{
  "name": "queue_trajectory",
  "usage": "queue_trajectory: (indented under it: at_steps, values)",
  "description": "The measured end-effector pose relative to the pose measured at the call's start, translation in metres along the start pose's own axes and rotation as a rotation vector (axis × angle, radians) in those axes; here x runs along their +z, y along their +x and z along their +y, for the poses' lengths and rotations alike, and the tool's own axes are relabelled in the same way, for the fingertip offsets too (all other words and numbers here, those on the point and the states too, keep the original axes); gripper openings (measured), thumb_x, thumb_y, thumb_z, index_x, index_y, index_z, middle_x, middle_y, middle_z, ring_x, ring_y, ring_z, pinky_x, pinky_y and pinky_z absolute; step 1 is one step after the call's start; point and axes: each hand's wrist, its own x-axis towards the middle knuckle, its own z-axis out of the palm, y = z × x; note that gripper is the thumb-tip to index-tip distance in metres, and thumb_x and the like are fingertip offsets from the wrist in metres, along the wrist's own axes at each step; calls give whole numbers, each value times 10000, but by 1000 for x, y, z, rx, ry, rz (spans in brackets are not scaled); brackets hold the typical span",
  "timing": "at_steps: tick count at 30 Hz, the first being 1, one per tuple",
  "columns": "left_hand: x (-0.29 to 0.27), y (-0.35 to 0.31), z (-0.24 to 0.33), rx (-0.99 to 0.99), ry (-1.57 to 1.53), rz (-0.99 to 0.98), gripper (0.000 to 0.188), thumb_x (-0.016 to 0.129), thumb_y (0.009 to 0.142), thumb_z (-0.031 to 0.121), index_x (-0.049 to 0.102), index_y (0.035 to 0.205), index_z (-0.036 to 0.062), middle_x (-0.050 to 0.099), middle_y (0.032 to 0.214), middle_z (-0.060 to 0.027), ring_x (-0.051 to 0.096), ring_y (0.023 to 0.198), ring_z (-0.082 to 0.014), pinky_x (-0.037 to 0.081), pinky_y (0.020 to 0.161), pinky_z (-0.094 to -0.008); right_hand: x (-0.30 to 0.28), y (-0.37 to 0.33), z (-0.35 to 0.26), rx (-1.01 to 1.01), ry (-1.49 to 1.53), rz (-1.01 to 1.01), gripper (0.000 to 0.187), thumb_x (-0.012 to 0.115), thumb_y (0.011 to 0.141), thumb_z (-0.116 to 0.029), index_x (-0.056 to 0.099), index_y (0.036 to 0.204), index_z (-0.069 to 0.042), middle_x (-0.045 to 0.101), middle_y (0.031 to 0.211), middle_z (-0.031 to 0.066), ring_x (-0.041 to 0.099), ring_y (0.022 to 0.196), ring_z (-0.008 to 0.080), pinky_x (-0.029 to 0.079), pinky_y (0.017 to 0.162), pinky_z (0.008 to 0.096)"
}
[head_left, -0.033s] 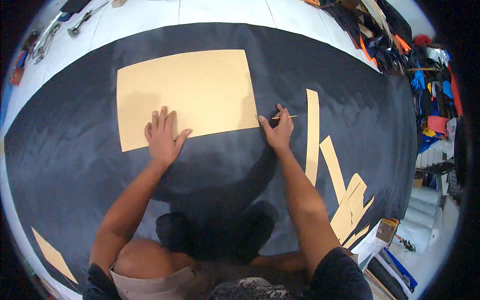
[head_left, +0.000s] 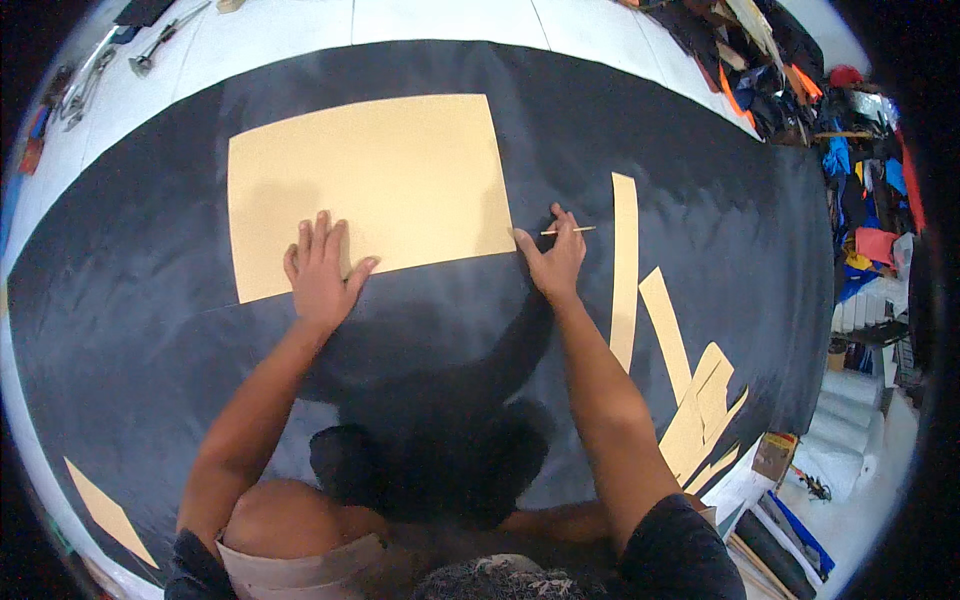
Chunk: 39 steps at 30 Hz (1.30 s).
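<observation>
A large tan sheet of stiff paper or card (head_left: pixel 380 180) lies flat on black sheeting (head_left: pixel 420 310). My left hand (head_left: pixel 325 275) rests on its lower edge, left of the middle, fingers spread and palm down. At the sheet's lower right corner is my right hand (head_left: pixel 556 255), its thumb touching or nearly touching that corner. A thin pale stick, pencil-like (head_left: pixel 584 229), lies across the fingers of my right hand and sticks out to the right. Whether it is a pencil or another pointed tool is too small to tell.
Right of my hand lies a long narrow tan strip (head_left: pixel 624 270). Nearer me are a shorter strip (head_left: pixel 665 315) and several overlapping tan pieces (head_left: pixel 700 410). Another tan piece (head_left: pixel 110 515) lies at lower left. Coloured scraps (head_left: pixel 865 220) are heaped at far right; metal tools (head_left: pixel 150 50) lie upper left.
The whole view has shifted very slightly. Both hands keep their places on and beside the tan sheet.
</observation>
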Motion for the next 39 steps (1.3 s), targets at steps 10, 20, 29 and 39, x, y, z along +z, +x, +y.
queue_trajectory:
  at_steps: [10,20,29,39]
  values:
    - [0,-1,-4,42,29,39,762,606,935,615,465,1500,124,331,1637,-148,271,1518,-384,211,1178,-590,-6,2,-6,43,45,-35,930,902,691,-491,531,1389,-1,600,1274,206,445,1390,411,301,1138,547]
    - [-3,3,2,36,8,20,753,615,927,610,488,1476,111,356,1617,-160,285,1505,-402,240,1164,-600,-4,6,2,35,4,-27,944,909,680,-491,522,1402,-24,603,1255,196,470,1359,411,311,1136,533]
    - [-18,-18,-40,8,-82,153,609,625,943,464,542,1421,97,370,1582,-209,322,1470,-438,251,1175,-601,-5,3,-5,85,73,-41,859,923,713,-348,549,1414,-22,533,1429,279,532,1289,401,411,1091,474]
    - [-14,-28,-59,-47,-115,73,661,557,982,555,489,1501,151,309,1628,-198,238,1514,-445,144,1229,-620,-2,2,0,34,73,-63,828,894,763,-323,524,1445,-35,539,1402,243,534,1199,351,399,1072,452]
